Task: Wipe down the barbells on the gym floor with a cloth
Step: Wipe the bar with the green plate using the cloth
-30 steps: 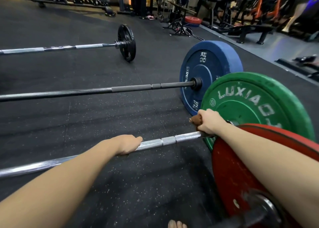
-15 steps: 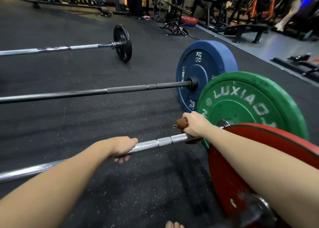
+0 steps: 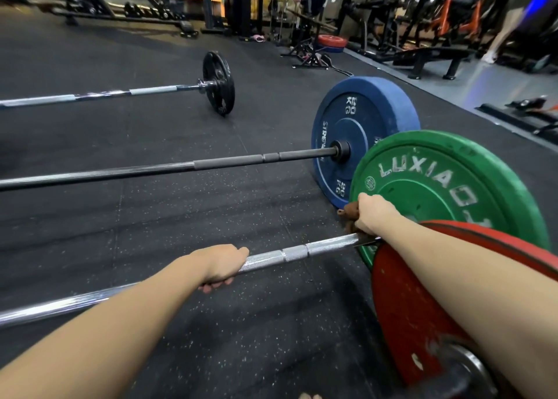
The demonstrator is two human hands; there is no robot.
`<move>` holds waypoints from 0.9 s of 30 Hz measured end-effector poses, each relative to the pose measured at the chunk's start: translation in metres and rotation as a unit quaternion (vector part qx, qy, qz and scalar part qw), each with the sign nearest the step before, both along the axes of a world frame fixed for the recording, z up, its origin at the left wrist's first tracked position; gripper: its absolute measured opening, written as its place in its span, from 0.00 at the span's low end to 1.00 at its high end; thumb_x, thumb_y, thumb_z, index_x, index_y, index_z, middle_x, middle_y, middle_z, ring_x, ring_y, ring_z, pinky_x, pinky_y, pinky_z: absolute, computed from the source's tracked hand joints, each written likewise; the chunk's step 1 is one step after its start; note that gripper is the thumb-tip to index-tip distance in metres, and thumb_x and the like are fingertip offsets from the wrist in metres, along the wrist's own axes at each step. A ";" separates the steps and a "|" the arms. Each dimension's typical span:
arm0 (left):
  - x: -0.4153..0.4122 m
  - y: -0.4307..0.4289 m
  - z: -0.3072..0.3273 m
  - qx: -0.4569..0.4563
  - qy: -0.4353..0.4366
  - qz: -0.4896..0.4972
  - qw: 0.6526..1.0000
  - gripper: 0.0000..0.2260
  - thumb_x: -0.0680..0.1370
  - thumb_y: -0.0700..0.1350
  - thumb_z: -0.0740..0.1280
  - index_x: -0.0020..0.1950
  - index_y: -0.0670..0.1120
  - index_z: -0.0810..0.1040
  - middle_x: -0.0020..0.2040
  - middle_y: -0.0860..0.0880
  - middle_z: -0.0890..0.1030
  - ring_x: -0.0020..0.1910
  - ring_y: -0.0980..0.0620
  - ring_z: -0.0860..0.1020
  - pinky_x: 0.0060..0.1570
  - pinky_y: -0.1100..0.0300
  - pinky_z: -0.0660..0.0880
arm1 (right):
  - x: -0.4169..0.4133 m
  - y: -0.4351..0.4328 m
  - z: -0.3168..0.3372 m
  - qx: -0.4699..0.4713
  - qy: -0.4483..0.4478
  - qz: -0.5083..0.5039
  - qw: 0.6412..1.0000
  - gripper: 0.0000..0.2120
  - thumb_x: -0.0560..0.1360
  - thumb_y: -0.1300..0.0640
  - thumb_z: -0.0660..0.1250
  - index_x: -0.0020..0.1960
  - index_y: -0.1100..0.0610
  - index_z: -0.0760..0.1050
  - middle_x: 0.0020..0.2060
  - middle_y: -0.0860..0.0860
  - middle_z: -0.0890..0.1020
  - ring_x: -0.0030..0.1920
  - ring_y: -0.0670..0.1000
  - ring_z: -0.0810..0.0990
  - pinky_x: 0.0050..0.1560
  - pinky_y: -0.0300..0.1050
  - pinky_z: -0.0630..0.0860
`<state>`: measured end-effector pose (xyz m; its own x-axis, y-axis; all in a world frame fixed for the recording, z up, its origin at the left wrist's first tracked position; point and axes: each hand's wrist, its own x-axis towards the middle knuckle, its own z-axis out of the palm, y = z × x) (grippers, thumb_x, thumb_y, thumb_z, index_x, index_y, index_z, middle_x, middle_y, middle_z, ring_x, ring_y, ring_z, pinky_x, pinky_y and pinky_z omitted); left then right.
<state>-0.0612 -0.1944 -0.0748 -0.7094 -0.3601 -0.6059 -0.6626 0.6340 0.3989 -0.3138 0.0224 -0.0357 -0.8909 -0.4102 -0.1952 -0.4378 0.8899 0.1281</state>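
A chrome barbell (image 3: 296,252) with a green plate (image 3: 471,187) lies across the black floor in front of me. My left hand (image 3: 225,264) is wrapped around its shaft near the knurled part. My right hand (image 3: 373,217) holds a brown cloth (image 3: 350,214) pressed around the shaft right beside the green plate. Behind it lies a dark barbell (image 3: 229,164) with a blue plate (image 3: 362,126). Farther back is a third bar (image 3: 151,92) with a small black plate (image 3: 219,83). A red plate (image 3: 416,314) on a nearer bar stands under my right forearm.
Black rubber flooring (image 3: 181,217) stretches between the bars. Racks, benches and machines (image 3: 422,21) crowd the back and right side. A person's legs (image 3: 501,39) show at the far right. Red and blue plates (image 3: 332,43) lie stacked near a stand. My toes (image 3: 308,395) show at the bottom edge.
My right hand with the cloth slid a little left along the shaft away from the green plate, then back toward it. My left hand kept its grip on the bar.
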 end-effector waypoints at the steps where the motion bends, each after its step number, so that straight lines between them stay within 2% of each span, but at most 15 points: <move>1: 0.000 0.000 0.001 -0.006 0.003 0.002 1.000 0.24 0.81 0.53 0.47 0.34 0.44 0.72 0.21 0.48 0.70 0.19 0.48 0.70 0.32 0.59 0.70 | 0.000 0.001 0.001 -0.001 0.015 -0.007 1.000 0.18 0.78 0.59 0.66 0.66 0.60 0.68 0.62 0.60 0.75 0.62 0.64 0.77 0.54 0.53 0.73; 4: 0.001 0.002 0.003 -0.018 0.008 -0.004 1.000 0.24 0.82 0.53 0.47 0.34 0.44 0.72 0.21 0.48 0.71 0.19 0.48 0.70 0.31 0.60 0.70 | -0.002 0.002 0.004 0.042 0.045 -0.027 0.998 0.18 0.81 0.58 0.62 0.70 0.60 0.68 0.64 0.61 0.72 0.65 0.63 0.74 0.59 0.55 0.73; 7: 0.002 0.005 0.005 -0.034 0.014 -0.011 0.999 0.24 0.82 0.51 0.47 0.34 0.43 0.72 0.23 0.47 0.72 0.19 0.48 0.70 0.31 0.60 0.69 | 0.003 -0.001 0.005 0.107 0.064 -0.030 0.992 0.18 0.80 0.57 0.61 0.70 0.58 0.71 0.64 0.60 0.72 0.63 0.62 0.75 0.61 0.56 0.76; 10: 0.002 0.006 0.006 -0.036 0.009 -0.012 0.999 0.23 0.82 0.52 0.47 0.34 0.44 0.71 0.24 0.47 0.72 0.20 0.48 0.70 0.32 0.60 0.69 | 0.010 -0.004 0.005 0.153 0.089 -0.012 0.984 0.16 0.79 0.58 0.62 0.66 0.57 0.75 0.61 0.58 0.75 0.59 0.62 0.77 0.56 0.55 0.79; 12: 0.002 0.006 0.005 -0.032 0.005 -0.013 0.999 0.23 0.82 0.52 0.47 0.35 0.44 0.71 0.25 0.46 0.72 0.21 0.47 0.70 0.34 0.59 0.70 | 0.011 -0.006 0.008 0.152 0.087 -0.006 0.984 0.15 0.78 0.59 0.63 0.63 0.56 0.78 0.58 0.56 0.78 0.57 0.61 0.79 0.52 0.54 0.79; 15: 0.001 0.006 0.003 -0.022 0.001 -0.012 1.000 0.23 0.83 0.52 0.47 0.35 0.44 0.71 0.26 0.46 0.71 0.22 0.48 0.69 0.34 0.58 0.69 | 0.011 -0.016 0.006 0.089 0.051 0.013 0.995 0.14 0.77 0.56 0.66 0.62 0.56 0.77 0.57 0.55 0.80 0.56 0.60 0.80 0.51 0.51 0.78; 19: 0.001 0.003 0.002 0.016 -0.014 -0.009 1.000 0.22 0.82 0.53 0.47 0.36 0.44 0.70 0.23 0.47 0.69 0.22 0.49 0.67 0.31 0.59 0.66 | 0.021 -0.042 -0.016 -0.018 -0.029 0.050 0.998 0.19 0.76 0.49 0.70 0.62 0.59 0.76 0.58 0.58 0.81 0.58 0.62 0.81 0.51 0.50 0.75; 23: -0.003 0.003 0.000 0.059 -0.038 -0.023 0.997 0.21 0.82 0.52 0.47 0.38 0.44 0.71 0.24 0.46 0.72 0.23 0.48 0.70 0.30 0.59 0.66 | 0.023 -0.061 -0.023 -0.066 -0.034 0.069 0.995 0.19 0.76 0.47 0.70 0.61 0.58 0.74 0.58 0.58 0.79 0.58 0.62 0.80 0.54 0.52 0.76; 25: -0.006 -0.010 -0.002 0.039 -0.022 -0.052 0.998 0.20 0.82 0.52 0.48 0.38 0.45 0.71 0.28 0.47 0.75 0.29 0.47 0.74 0.35 0.57 0.69 | 0.019 -0.078 -0.026 -0.083 -0.020 0.081 0.993 0.18 0.76 0.47 0.69 0.60 0.57 0.73 0.56 0.57 0.78 0.56 0.62 0.80 0.53 0.52 0.76; 27: -0.011 -0.015 0.001 -0.062 0.016 -0.108 0.992 0.19 0.83 0.54 0.51 0.38 0.47 0.70 0.37 0.48 0.77 0.40 0.47 0.76 0.43 0.55 0.71 | 0.017 -0.078 -0.026 -0.104 -0.024 0.076 0.991 0.16 0.76 0.47 0.69 0.57 0.57 0.73 0.55 0.57 0.79 0.55 0.62 0.80 0.52 0.52 0.76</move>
<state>-0.0722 -0.2096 -0.0737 -0.7964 -0.2675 -0.5424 -0.4938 0.8054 0.3278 -0.2968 -0.0553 -0.0621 -0.8072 -0.5752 -0.1326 -0.5705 0.8178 -0.0751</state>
